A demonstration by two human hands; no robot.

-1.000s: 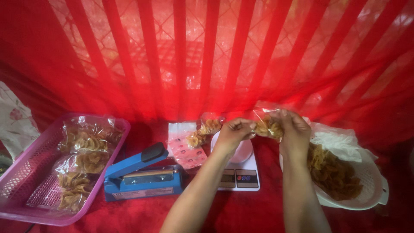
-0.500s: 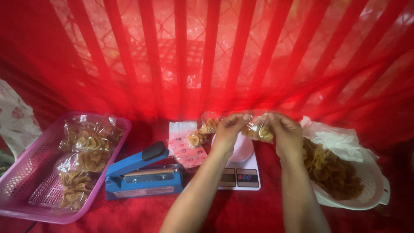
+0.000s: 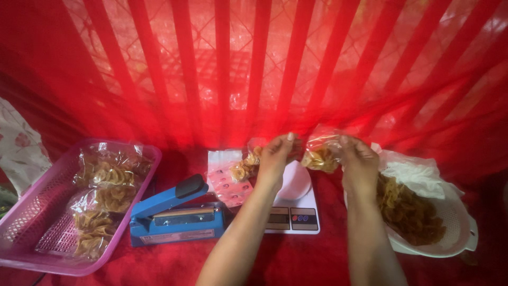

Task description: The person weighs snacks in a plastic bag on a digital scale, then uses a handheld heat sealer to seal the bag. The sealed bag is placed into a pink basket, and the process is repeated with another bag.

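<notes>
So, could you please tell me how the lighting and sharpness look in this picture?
Head view: light glows through the red curtain, tinting everything red; the left hand, right hand and the bag of chips between them are slightly soft; the blue sealer and scale look sharper; edges darken.
</notes>
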